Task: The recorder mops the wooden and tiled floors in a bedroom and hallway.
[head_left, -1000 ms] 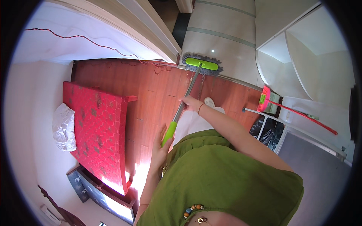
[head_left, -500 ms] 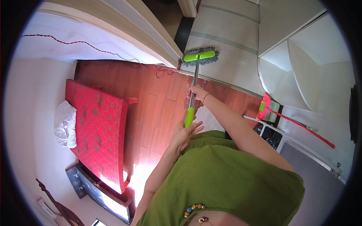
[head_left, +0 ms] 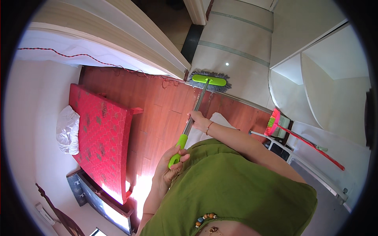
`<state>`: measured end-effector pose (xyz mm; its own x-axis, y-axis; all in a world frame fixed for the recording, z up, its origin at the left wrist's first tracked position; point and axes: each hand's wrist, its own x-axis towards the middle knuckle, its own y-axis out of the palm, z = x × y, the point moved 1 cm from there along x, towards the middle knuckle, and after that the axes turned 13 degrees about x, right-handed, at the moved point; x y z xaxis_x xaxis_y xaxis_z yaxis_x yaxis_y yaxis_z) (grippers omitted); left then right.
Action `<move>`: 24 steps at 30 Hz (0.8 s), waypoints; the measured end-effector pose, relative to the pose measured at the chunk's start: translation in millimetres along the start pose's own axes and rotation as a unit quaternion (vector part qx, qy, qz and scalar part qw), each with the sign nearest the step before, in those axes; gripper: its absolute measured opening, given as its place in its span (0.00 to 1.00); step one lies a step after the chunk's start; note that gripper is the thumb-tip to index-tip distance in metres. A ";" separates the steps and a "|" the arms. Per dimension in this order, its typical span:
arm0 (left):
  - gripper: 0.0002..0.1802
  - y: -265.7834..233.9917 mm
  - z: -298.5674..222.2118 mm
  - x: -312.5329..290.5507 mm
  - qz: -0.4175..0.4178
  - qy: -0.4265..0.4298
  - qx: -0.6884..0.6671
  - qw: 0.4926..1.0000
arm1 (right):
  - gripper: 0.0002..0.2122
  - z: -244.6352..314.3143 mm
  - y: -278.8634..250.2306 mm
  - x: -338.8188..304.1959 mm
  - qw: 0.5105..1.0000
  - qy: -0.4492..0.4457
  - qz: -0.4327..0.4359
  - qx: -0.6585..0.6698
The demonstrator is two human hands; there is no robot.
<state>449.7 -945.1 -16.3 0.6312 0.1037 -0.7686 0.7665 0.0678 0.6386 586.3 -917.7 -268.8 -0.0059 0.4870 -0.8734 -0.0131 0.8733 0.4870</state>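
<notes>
A mop (head_left: 200, 100) slants away from my body, with a metal pole, a bright green grip and a green head edged in grey fringe. Its head lies on the pale tiles, close to the strip where the tiles meet the reddish wooden floor. My left hand (head_left: 169, 163) is wrapped round the green grip at the near end. Farther up, my right hand (head_left: 198, 120) closes round the metal pole; a thin bracelet circles that wrist.
A red patterned bed (head_left: 100, 137) stands on the left, a white pillow (head_left: 67, 129) at its far side. To the right, a pink broom (head_left: 301, 137) leans by a white-framed rack (head_left: 297, 159). White cabinets (head_left: 303, 72) line the right wall; a red cord (head_left: 98, 57) runs at upper left.
The mop head has come nearer to me across the tiles, toward the wooden floor. Both hands have moved back and left, and my left fingers have closed round the grip.
</notes>
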 end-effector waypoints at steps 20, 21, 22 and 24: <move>0.12 133.0 -159.1 213.1 -0.050 -0.087 0.113 0.988 | 0.08 241.9 130.1 156.9 0.992 -0.003 0.049 -0.116; 0.12 145.3 -173.6 224.4 -0.042 -0.078 0.146 0.985 | 0.06 257.2 142.4 165.7 0.992 -0.030 0.041 -0.115; 0.12 156.2 -188.4 237.1 -0.044 -0.080 0.143 0.986 | 0.06 272.7 157.1 170.1 0.991 -0.060 0.033 -0.112; 0.12 173.1 -215.4 263.0 -0.043 -0.070 0.157 0.984 | 0.06 300.3 188.5 168.6 0.987 -0.068 0.002 -0.146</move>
<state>722.9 -692.3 -100.0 0.5552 -0.0275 -0.8313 0.8030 -0.2426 0.5444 883.1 -666.8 -323.9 0.1278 0.5049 -0.8536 -0.3010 0.8398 0.4517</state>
